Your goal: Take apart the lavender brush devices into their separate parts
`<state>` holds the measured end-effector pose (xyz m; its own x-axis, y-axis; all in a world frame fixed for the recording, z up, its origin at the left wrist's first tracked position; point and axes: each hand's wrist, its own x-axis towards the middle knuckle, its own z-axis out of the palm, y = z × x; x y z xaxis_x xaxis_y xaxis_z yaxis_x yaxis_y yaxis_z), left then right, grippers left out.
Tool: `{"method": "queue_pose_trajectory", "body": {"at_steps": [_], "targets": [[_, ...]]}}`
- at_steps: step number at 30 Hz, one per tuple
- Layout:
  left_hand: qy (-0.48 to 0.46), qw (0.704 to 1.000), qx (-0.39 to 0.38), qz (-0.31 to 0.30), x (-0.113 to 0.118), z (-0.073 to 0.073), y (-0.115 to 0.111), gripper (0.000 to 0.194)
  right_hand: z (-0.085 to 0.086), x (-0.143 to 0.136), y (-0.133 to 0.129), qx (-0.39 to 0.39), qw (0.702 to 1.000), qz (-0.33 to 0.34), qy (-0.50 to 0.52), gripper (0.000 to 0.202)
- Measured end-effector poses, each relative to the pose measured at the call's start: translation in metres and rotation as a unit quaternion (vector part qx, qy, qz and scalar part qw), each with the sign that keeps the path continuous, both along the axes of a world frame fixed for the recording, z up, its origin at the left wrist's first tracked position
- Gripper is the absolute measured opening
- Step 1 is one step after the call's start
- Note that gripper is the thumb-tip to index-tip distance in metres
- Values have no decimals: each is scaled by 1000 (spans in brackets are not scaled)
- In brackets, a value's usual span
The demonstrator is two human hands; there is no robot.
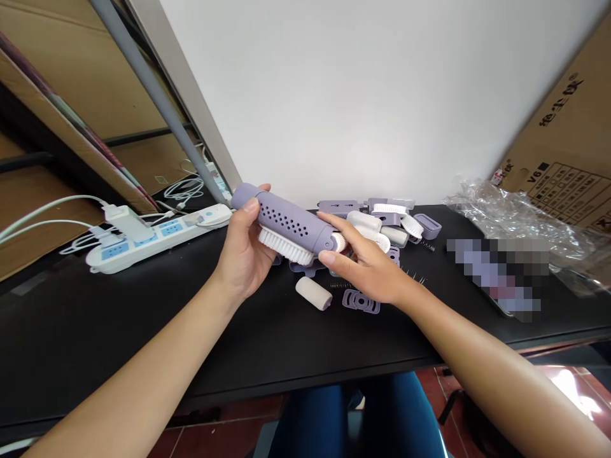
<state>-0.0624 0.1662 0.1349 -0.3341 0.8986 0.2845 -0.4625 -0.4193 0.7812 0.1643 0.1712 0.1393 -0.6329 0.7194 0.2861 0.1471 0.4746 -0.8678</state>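
A purple cylindrical brush body [291, 219] with rows of small holes is held tilted above the black table, its right end lower. White bristles [285, 247] line its underside. My left hand [244, 248] wraps round its left part, thumb on top. At the right end my right hand [365, 257] grips it between thumb and fingers, beside a small round white brush [340, 242]. Below lie a white roller [314, 293] and a flat purple slotted part [361, 301]. Behind my right hand are several white and purple parts, including a purple oval piece [428, 226].
A white power strip [162, 235] with plugs and cables lies at the left. At the right are a partly pixelated flat object [496, 280], crumpled clear plastic [525, 219] and a cardboard box [563, 140]. A white panel [372, 95] stands behind the black table [238, 356].
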Motion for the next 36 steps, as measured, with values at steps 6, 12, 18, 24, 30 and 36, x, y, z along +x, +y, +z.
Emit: {"method": "queue_pose_trajectory", "body": {"at_steps": [6, 12, 18, 24, 30, 36], "targets": [[13, 1000, 6, 27, 0, 0, 1, 54, 0, 0, 1, -12, 999, 38, 17, 75], [27, 999, 14, 30, 0, 1, 1, 51, -1, 0, 5, -10, 997, 77, 29, 76], [20, 999, -11, 47, 1, 6, 0, 62, 0, 0, 6, -1, 996, 81, 34, 74], [29, 998, -11, 49, 3, 6, -1, 60, 1, -2, 3, -26, 997, 51, 50, 71], [14, 999, -1, 49, 6, 5, -2, 50, 1, -2, 1, -35, 998, 29, 49, 69], [11, 998, -3, 57, 7, 7, -3, 53, -1, 1, 4, -13, 993, 101, 52, 72]]}}
